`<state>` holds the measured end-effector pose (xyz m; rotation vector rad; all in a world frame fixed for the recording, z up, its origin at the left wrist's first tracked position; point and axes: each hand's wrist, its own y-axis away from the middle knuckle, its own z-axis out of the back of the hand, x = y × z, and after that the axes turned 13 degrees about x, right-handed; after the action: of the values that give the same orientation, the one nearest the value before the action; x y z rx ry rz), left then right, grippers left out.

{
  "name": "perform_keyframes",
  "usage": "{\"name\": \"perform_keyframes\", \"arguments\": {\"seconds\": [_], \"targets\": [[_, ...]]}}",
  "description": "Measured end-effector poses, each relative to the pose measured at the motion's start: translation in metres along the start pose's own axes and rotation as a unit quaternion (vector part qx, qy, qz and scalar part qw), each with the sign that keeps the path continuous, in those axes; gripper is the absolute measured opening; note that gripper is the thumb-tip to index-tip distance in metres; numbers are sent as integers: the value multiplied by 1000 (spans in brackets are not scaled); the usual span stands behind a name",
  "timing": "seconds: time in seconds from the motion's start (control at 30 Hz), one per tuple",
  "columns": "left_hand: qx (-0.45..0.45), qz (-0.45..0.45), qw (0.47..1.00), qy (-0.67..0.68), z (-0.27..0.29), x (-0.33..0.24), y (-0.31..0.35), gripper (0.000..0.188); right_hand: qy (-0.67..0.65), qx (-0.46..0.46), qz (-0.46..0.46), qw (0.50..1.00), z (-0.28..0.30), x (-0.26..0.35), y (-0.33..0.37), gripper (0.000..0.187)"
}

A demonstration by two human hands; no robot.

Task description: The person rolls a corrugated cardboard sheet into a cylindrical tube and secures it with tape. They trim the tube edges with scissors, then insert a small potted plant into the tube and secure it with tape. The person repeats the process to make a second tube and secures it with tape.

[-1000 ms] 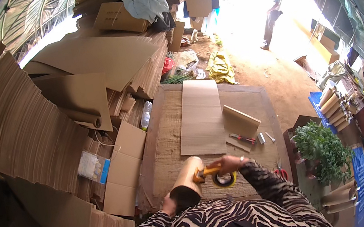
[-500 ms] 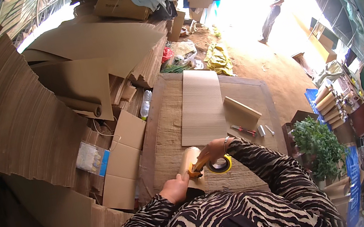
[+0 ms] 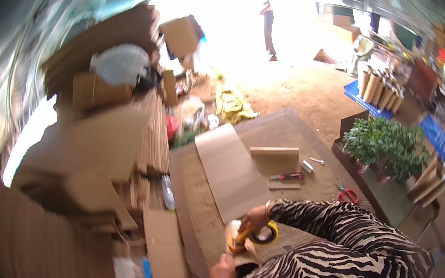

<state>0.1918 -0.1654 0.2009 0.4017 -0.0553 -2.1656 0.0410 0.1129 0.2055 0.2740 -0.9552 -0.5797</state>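
Note:
My left hand [image 3: 221, 273] is closed at the near side of a short brown cardboard roll [image 3: 230, 229]. Over the roll, my right hand [image 3: 257, 219] grips an orange-yellow tool that looks like a tape dispenser [image 3: 240, 243]; its lower end meets the roll. A yellow-rimmed tape roll [image 3: 275, 230] with a dark inside shows just under the right wrist, and I cannot tell whether it is joined to the tool. Beyond the hands, a long corrugated cardboard sheet [image 3: 231, 167] lies flat on the table [image 3: 192, 203].
A red-and-black utility knife [image 3: 286, 176], a cardboard strip [image 3: 274, 149] and red-handled scissors [image 3: 348, 194] lie on the table. Cardboard stacks [image 3: 46, 245] crowd the left. A leafy green plant [image 3: 386, 147] stands at the right. A person [image 3: 267, 16] stands far off in bright light.
My view has swung upward and to the right, blurring the picture and bringing the red-handled scissors into sight. Both hands stay at the cardboard roll, still gripping.

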Motion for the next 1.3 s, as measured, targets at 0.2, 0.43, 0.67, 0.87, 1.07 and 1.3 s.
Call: {"name": "perform_keyframes", "arguments": {"seconds": [0.2, 0.43, 0.67, 0.87, 1.07, 1.3], "targets": [[79, 47, 995, 24, 0, 24, -2, 24, -60, 21, -60, 996, 10, 33, 0, 66], [64, 99, 988, 102, 53, 10, -16, 39, -105, 2, -41, 994, 20, -1, -20, 67], [118, 241, 960, 79, 48, -1, -22, 41, -92, 40, -29, 995, 36, 16, -4, 70], [65, 152, 981, 98, 42, -4, -23, 35, -92, 40, -17, 995, 29, -10, -14, 68], [38, 168, 982, 81, 26, 15, -21, 29, -102, 29, 5, 994, 30, -13, -22, 66], [50, 159, 984, 60, 22, 14, -24, 24, -67, 44, 29, 996, 31, -15, -20, 66]]}}
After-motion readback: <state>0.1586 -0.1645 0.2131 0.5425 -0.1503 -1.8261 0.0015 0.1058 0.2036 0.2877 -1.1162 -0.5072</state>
